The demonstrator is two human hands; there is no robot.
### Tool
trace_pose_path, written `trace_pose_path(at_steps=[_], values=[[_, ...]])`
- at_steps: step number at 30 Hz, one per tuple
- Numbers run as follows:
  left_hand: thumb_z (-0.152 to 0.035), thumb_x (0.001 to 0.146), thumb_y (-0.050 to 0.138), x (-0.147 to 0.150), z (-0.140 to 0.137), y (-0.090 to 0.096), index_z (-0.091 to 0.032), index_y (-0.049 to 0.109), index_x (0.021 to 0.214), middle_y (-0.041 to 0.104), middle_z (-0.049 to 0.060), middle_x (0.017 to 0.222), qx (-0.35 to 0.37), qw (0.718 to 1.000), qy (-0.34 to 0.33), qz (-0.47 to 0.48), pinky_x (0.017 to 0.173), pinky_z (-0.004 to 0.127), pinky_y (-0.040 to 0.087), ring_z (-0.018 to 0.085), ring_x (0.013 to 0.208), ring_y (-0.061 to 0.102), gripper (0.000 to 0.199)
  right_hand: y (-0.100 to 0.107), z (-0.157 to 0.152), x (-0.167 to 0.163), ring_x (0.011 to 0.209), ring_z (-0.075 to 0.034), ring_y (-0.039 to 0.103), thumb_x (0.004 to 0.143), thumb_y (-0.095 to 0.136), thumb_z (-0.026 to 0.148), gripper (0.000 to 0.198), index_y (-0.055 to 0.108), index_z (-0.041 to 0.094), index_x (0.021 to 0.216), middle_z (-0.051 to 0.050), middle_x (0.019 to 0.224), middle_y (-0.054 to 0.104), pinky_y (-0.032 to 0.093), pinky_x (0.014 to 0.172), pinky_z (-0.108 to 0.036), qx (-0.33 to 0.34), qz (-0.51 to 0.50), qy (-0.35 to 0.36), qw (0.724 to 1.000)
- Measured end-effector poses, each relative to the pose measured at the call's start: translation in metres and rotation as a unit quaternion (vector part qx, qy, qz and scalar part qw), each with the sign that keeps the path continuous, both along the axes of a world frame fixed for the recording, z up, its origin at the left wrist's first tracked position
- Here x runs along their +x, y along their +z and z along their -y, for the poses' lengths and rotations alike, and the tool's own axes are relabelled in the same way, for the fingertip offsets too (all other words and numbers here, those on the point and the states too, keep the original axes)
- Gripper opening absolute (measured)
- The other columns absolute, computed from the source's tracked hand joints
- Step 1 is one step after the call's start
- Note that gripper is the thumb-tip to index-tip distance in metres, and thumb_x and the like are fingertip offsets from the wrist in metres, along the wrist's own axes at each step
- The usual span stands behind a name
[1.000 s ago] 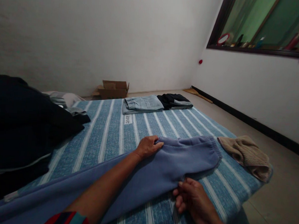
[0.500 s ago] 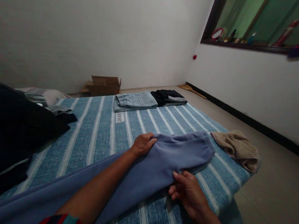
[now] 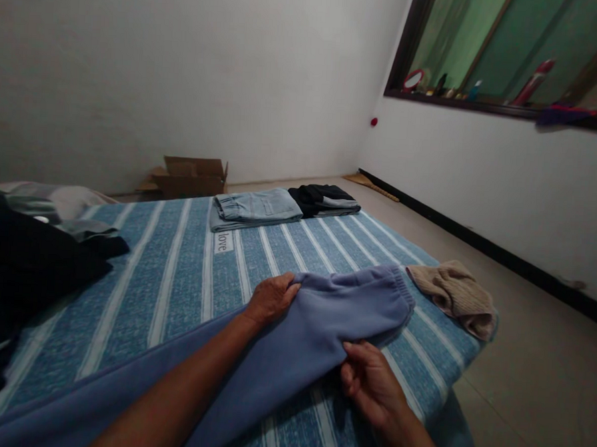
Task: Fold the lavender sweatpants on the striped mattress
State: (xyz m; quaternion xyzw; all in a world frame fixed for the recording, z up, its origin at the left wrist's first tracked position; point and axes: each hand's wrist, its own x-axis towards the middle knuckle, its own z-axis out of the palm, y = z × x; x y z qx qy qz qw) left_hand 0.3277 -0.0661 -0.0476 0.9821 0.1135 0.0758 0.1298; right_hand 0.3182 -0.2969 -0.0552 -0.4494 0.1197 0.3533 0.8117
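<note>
With the left hand [image 3: 270, 297] pinching the upper edge and the right hand [image 3: 370, 381] gripping the lower edge of the blue sweatpants leg [image 3: 323, 318] lying at 6 o'clock on the striped mattress [image 3: 185, 277], it seems best to pull both edges evenly flat.

I count two hands at work, the left hand [image 3: 270, 298] and the right hand [image 3: 370, 382], both on one purple sweatpants leg [image 3: 323, 318]. Two folded garments lie at the far end: one pair of jeans [image 3: 254, 208] and one black item [image 3: 322, 199]. I see one beige cloth [image 3: 452, 295], one dark pile [image 3: 21, 262] and one cardboard box [image 3: 191, 176].
</note>
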Motion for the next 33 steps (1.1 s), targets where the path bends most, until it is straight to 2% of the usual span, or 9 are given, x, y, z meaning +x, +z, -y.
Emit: trace_pose_path(at_steps=[8,12,15,21,25,27,29,31,33], values=[[-0.036,0.091,0.036,-0.001,0.004,0.001,-0.02,0.053,0.097,0.067,0.006,0.085,0.024,0.999,0.028,-0.004,0.068,0.03,0.043,0.023,0.08,0.064,0.024,0.002,0.01,0.008,0.041,-0.013,0.058,0.055,0.078,0.021,0.03,0.052,0.016,0.069,0.003,0.052,0.058,0.043,0.032,-0.017,0.014,-0.003,0.007,1.0],[-0.036,0.09,0.037,0.0,0.003,0.0,-0.02,0.048,0.113,0.068,0.007,0.09,0.03,0.999,0.045,-0.005,0.07,0.03,0.044,0.024,0.083,0.065,0.029,-0.001,0.007,0.019,0.041,-0.01,0.056,0.06,0.074,0.024,0.024,0.053,0.016,0.068,0.004,0.049,0.057,0.044,0.036,-0.016,0.031,-0.015,-0.021,0.999],[-0.035,0.091,0.036,0.0,0.002,0.0,-0.02,0.045,0.117,0.068,0.007,0.094,0.04,0.998,0.048,-0.01,0.071,0.03,0.045,0.023,0.085,0.066,0.032,-0.005,0.003,0.025,0.038,-0.008,0.052,0.06,0.071,0.022,0.021,0.051,0.018,0.066,0.005,0.047,0.056,0.042,0.034,-0.015,0.044,-0.01,-0.028,0.999],[-0.033,0.091,0.035,0.0,0.005,0.004,-0.019,0.045,0.116,0.067,0.007,0.088,0.073,0.996,0.051,-0.018,0.068,0.031,0.045,0.024,0.08,0.064,0.031,-0.006,0.002,0.027,0.031,-0.009,0.047,0.057,0.066,0.017,0.021,0.047,0.019,0.065,0.007,0.04,0.05,0.037,0.029,-0.015,0.023,0.027,-0.026,0.999],[-0.023,0.089,0.035,-0.004,0.023,0.016,-0.016,0.051,0.104,0.062,0.011,0.095,0.118,0.992,0.047,0.01,0.078,0.037,0.042,0.027,0.093,0.057,0.023,-0.002,0.005,0.028,0.032,-0.011,0.05,0.056,0.066,0.019,0.022,0.049,0.018,0.071,0.004,0.04,0.053,0.037,0.028,-0.016,-0.003,0.048,-0.009,0.999],[-0.018,0.087,0.035,-0.005,0.039,0.024,-0.016,0.054,0.098,0.059,0.013,0.098,0.149,0.988,0.003,0.047,0.082,0.039,0.04,0.028,0.096,0.053,0.022,0.001,0.005,0.028,0.032,-0.011,0.05,0.055,0.066,0.019,0.026,0.05,0.017,0.075,0.004,0.04,0.053,0.037,0.028,-0.016,-0.013,0.058,-0.006,0.998],[-0.015,0.086,0.036,-0.003,0.056,0.029,-0.016,0.056,0.094,0.058,0.011,0.096,0.158,0.981,-0.083,0.077,0.081,0.038,0.039,0.027,0.093,0.051,0.021,0.003,0.005,0.029,0.032,-0.011,0.05,0.055,0.065,0.02,0.028,0.049,0.017,0.078,0.005,0.04,0.053,0.037,0.028,-0.016,-0.022,0.067,-0.004,0.998],[-0.015,0.086,0.036,0.004,0.071,0.029,-0.017,0.056,0.09,0.058,0.01,0.095,0.126,0.974,-0.172,0.08,0.079,0.036,0.04,0.025,0.091,0.051,0.021,0.005,0.004,0.029,0.032,-0.011,0.049,0.055,0.065,0.021,0.031,0.048,0.017,0.08,0.006,0.042,0.054,0.037,0.028,-0.015,-0.031,0.074,-0.004,0.997],[-0.016,0.088,0.036,0.013,0.078,0.025,-0.018,0.057,0.088,0.059,0.009,0.095,0.081,0.97,-0.219,0.069,0.078,0.035,0.041,0.023,0.09,0.051,0.021,0.006,0.004,0.029,0.032,-0.011,0.05,0.055,0.064,0.022,0.033,0.046,0.018,0.083,0.006,0.045,0.055,0.036,0.027,-0.015,-0.04,0.081,-0.003,0.996]])
